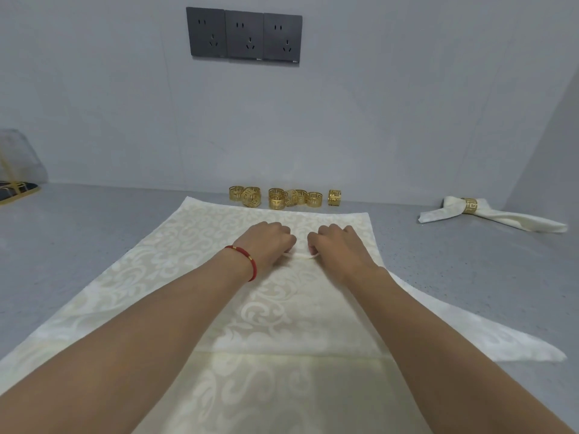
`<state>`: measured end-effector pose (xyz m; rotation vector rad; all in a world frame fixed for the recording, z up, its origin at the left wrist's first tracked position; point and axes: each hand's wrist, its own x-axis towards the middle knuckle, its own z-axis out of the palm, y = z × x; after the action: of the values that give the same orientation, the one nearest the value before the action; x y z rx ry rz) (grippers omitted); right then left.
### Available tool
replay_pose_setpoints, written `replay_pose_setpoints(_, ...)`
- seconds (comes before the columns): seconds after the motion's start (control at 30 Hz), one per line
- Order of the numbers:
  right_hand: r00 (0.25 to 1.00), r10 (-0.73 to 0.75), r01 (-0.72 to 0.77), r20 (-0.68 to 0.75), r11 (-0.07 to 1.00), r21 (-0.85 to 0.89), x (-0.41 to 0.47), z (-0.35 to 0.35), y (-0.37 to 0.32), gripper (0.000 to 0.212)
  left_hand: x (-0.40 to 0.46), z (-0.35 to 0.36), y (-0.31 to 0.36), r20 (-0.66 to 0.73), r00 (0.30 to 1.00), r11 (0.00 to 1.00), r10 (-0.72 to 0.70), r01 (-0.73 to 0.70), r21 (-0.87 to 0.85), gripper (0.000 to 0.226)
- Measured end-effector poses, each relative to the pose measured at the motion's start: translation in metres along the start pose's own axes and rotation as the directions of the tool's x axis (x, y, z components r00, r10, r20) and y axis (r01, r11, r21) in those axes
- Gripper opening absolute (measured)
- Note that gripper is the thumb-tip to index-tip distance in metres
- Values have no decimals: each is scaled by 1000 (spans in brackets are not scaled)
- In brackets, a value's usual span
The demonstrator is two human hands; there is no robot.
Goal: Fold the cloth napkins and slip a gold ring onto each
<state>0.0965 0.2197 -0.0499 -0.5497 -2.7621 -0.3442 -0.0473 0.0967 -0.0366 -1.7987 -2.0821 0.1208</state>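
A cream damask napkin (175,277) lies spread flat on the grey counter in front of me. My left hand (269,242), with a red cord bracelet at the wrist, and my right hand (338,245) sit close together at the napkin's middle, each pinching a small raised fold of the cloth. Several gold rings (282,198) stand in a loose row behind the napkin by the wall. At the far right lies a folded napkin (488,214) with a gold ring (469,205) around it.
The grey counter (62,239) ends at a pale wall holding three dark sockets (244,36). A dark tray with gold trim (15,189) and a clear bag sit at the far left. A side wall rises at the right.
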Motion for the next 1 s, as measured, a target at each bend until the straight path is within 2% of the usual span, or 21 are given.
replay_pose_setpoints(0.07, 999, -37, 37, 38, 999, -5, -3, 0, 1, 33, -2, -3, -2, 92, 995, 999, 41, -40, -16, 20)
replay_pose_setpoints(0.13, 993, 9, -26, 119, 990, 140, -5, -1, 6, 35, -6, -3, -8, 106, 994, 994, 13, -2, -106, 15)
replay_pose_setpoints(0.17, 986, 61, -99, 153, 962, 255, -6, -1, 10, 33, -8, 1, -10, 88, 995, 975, -45, 63, -215, 20)
replay_pose_setpoints(0.23, 976, 177, -215, 125, 866, 452, -8, 4, 15, 27, -13, 7, -11, 44, 981, 884, -188, 189, -429, 24)
replay_pose_setpoints(0.3, 965, 236, -262, 117, 820, 508, -11, 9, 15, 22, -17, 9, -10, 17, 943, 779, -333, 285, -558, 22)
replay_pose_setpoints(0.33, 966, 232, -258, 115, 825, 503, -13, 9, 14, 20, -17, 12, -10, 9, 932, 750, -363, 298, -591, 30)
replay_pose_setpoints(0.4, 980, 185, -197, 69, 874, 445, -17, 11, 15, 15, -17, 13, -9, 24, 955, 803, -295, 261, -535, 30)
replay_pose_setpoints(0.47, 994, 109, -107, 10, 946, 307, -22, 8, 15, 9, -19, 12, -7, 24, 969, 866, -246, 231, -444, 13)
replay_pose_setpoints(0.53, 999, 23, -20, -24, 990, 137, -26, 4, 14, 10, -23, 9, -2, 1, 974, 914, -229, 215, -344, 15)
replay_pose_setpoints(0.6, 995, -87, 87, -54, 996, -7, -28, 0, 10, 24, -27, 4, 1, -23, 981, 949, -191, 179, -259, 18)
replay_pose_setpoints(0.67, 977, -194, 187, -92, 979, -81, -33, -5, 8, 26, -30, 0, 2, -40, 992, 974, -121, 110, -197, 22)
replay_pose_setpoints(0.73, 972, -231, 224, -53, 969, -102, -36, -9, 7, 26, -34, -3, -2, 12, 998, 978, -62, 63, -197, 25)
replay_pose_setpoints(0.77, 977, -212, 211, -15, 976, -60, -37, -9, 9, 28, -36, -5, -3, 44, 996, 967, -72, 80, -242, 26)
replay_pose_setpoints(0.83, 993, -46, 27, 108, 985, 168, -35, -11, 12, 29, -40, -7, -2, 81, 982, 893, -169, 187, -409, 29)
replay_pose_setpoints(0.87, 991, 33, -71, 131, 952, 297, -34, -9, 16, 29, -41, -6, -2, 70, 970, 845, -231, 236, -479, 30)
replay_pose_setpoints(0.93, 982, 150, -184, 110, 870, 457, -32, -1, 20, 30, -42, -5, -1, 52, 944, 784, -325, 300, -543, 28)
replay_pose_setpoints(1.0, 982, 166, -187, 88, 857, 481, -34, 1, 20, 26, -42, -2, 0, 76, 939, 795, -335, 325, -512, 23)
